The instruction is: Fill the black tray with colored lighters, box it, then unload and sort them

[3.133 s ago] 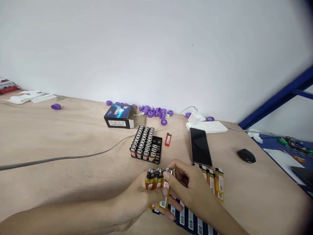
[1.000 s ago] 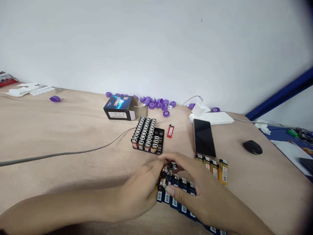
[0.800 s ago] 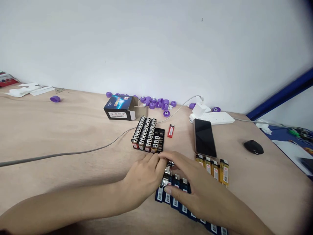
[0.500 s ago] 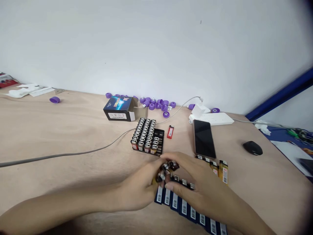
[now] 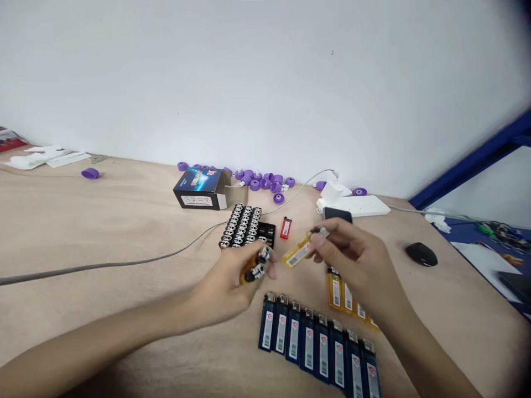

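Observation:
My left hand (image 5: 226, 276) is closed around yellow lighters (image 5: 254, 271), whose metal tops stick out by the thumb. Between thumb and fingers of my right hand (image 5: 352, 249), a single yellow lighter (image 5: 301, 253) slants down to the left. Behind my left hand stands a black tray (image 5: 268, 229) packed with upright lighters, with bare slots on its right side. A red lighter (image 5: 286, 228) lies beside the tray. Below my hands is a row of dark blue lighters (image 5: 309, 342). A shorter row of yellow lighters (image 5: 336, 290) lies partly hidden under my right wrist.
An opened blue and black box (image 5: 201, 188) stands behind the tray, near several purple caps (image 5: 265, 181) along the wall. At the right are a white power strip (image 5: 369, 205), a partly covered phone (image 5: 338, 214) and a black mouse (image 5: 421, 254). A grey cable (image 5: 124, 261) crosses the left side.
My hands, close together before, have drawn apart. My right hand has moved up and right, now holding one yellow lighter clear of the left. The blue row is uncovered.

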